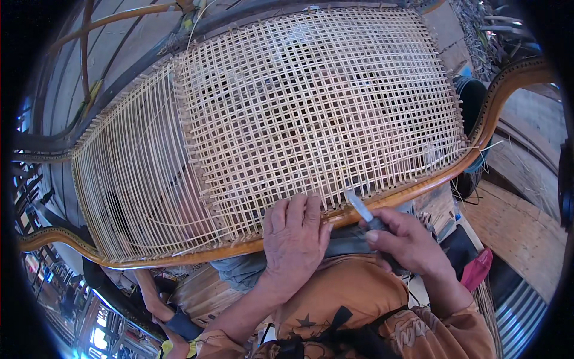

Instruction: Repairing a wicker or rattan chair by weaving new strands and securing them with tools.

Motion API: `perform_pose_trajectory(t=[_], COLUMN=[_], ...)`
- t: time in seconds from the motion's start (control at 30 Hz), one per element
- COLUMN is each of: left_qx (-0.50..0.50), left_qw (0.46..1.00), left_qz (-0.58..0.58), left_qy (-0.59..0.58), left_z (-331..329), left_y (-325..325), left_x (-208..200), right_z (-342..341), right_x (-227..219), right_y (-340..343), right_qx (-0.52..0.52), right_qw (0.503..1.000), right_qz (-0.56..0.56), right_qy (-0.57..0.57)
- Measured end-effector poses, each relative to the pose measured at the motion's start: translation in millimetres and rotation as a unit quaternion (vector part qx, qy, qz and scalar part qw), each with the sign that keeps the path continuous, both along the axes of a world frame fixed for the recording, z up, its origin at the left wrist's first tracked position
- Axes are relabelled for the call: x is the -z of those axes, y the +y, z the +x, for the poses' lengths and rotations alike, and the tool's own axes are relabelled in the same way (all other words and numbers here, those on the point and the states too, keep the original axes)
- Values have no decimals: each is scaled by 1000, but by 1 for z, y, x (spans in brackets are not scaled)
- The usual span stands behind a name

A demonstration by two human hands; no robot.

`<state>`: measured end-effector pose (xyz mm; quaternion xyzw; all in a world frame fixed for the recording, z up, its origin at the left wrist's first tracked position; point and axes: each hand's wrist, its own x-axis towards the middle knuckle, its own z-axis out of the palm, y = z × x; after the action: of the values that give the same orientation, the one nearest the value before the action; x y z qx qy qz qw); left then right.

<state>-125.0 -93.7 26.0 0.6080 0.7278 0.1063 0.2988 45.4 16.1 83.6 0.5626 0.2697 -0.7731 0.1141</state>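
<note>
Orange-brown shirt (338, 284), worn, nearest us, at the lower edge. Lattice panel (317, 107) of pale cane, woven in open squares, filling the middle of our view and reaching up to the far side. Wooden frame (412, 194), curved, glossy, honey-brown, its near rail running along the lattice panel's lower edge, just in front of the person. Left-hand section (140, 161), also within the frame, strung with cane strands mostly running one way. Wooden board (520, 230), off to the right. Two hands, bare: left hand (296, 236) laid back-up across the near rail and the lattice's edge, fingers side by side and slightly bent — whether it pinches a strand beneath, we cannot tell; right hand (403, 239) closed around a tool (359, 206) with a dark handle and flat pale blade, which points at the woven edge. Pink-red cloth (476, 269) — right of the right forearm.
</note>
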Motion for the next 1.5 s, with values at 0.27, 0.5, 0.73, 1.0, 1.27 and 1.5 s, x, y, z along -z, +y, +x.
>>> perform_pose_trajectory(t=[0.27, 0.5, 0.73, 1.0, 1.27, 1.5], left_qx=[-7, -8, -19, -34, -43, -6], left_qw=[1000, 1000, 998, 998, 998, 997], left_qz=[-17, -18, -40, -32, -18, -19], left_qy=[-7, 2, 46, 36, 32, 81], left_z=[-3, 1, -19, -18, -27, -65], left_y=[-4, -15, -26, -23, -27, -44], left_x=[-3, -10, -9, -1, -13, -22], right_z=[-23, -28, -44, -55, -60, -74], right_x=[22, 9, 22, 33, 17, 27], right_y=[-7, -13, -25, -20, -24, -39], right_qx=[21, 3, -13, 15, -40, -40], right_qw=[999, 999, 997, 995, 996, 991], right_qz=[-32, 22, -43, -43, 2, -43], right_qy=[31, 32, 68, 94, 82, 118])
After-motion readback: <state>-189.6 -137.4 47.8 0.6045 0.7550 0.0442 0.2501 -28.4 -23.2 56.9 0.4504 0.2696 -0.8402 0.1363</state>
